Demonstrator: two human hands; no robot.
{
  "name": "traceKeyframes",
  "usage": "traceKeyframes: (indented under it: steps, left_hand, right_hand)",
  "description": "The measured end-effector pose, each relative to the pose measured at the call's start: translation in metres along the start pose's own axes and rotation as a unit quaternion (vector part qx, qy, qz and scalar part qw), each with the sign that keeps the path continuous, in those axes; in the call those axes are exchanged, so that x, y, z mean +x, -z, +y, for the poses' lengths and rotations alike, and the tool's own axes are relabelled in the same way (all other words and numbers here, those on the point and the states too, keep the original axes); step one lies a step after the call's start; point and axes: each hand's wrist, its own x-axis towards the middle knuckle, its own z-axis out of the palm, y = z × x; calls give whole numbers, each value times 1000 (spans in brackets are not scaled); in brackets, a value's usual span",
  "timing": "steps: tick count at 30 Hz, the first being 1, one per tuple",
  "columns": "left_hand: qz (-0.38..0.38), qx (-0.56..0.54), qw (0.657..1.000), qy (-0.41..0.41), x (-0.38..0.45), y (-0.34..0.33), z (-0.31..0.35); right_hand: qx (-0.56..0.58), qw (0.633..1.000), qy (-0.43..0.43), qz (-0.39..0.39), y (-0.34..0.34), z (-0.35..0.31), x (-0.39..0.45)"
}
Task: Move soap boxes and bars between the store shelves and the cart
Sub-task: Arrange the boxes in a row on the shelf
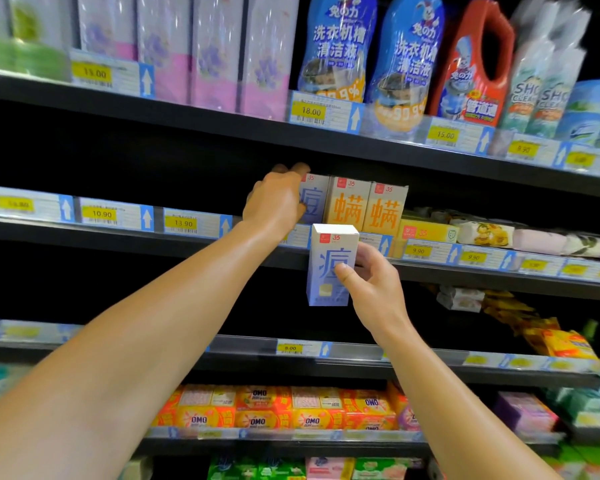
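Note:
My right hand [368,289] grips a pale blue and white soap box [329,265] upright in the air, just in front of the middle shelf's price rail [187,221]. My left hand [274,199] reaches onto that shelf and closes round the top and left side of a second blue soap box [314,199], which stands there. Two orange-lettered soap boxes [366,206] stand right beside it. The cart is out of view.
Wrapped soap bars [492,233] lie on the same shelf to the right. Blue cleaner bottles [336,46] and a red jug [471,60] fill the shelf above. Orange OMO soap packs [284,410] are stacked on a lower shelf. The shelf space left of my left hand is dark.

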Motion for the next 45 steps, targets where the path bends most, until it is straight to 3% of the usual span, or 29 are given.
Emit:
traceKeyframes:
  steps: [9,13,16,18,23,28,32,38,45]
  left_hand:
    - [14,-32,999,13,-12,7,-2]
    - [89,-206,974,-25,-49,23,3]
    - [13,-332,942,-55,-83,34,11]
    - [-11,-314,945,-92,-90,35,11]
    - [84,-274,947,-143,-82,47,5]
    - [189,-247,931,-191,-69,59,1]
    - [195,-198,939,-203,-58,46,-5]
    - [157,-179,956,-171,-48,29,-10]
    - [161,-128,971,-124,-40,20,-13]
  right_hand:
    - [-4,1000,-3,14,-1,-6,-2]
    - [10,999,20,26,3,-14,-2]
    - [8,998,53,34,1,-23,0]
    - [2,997,75,30,-3,-30,1]
    - [-26,995,97,23,-8,-38,6]
    - [-271,956,106,20,-8,-12,2]
    - [-412,908,77,-17,-17,4,-5]
    - [-422,903,77,-35,-18,7,-5]
    - [-376,924,47,-43,-20,4,-3]
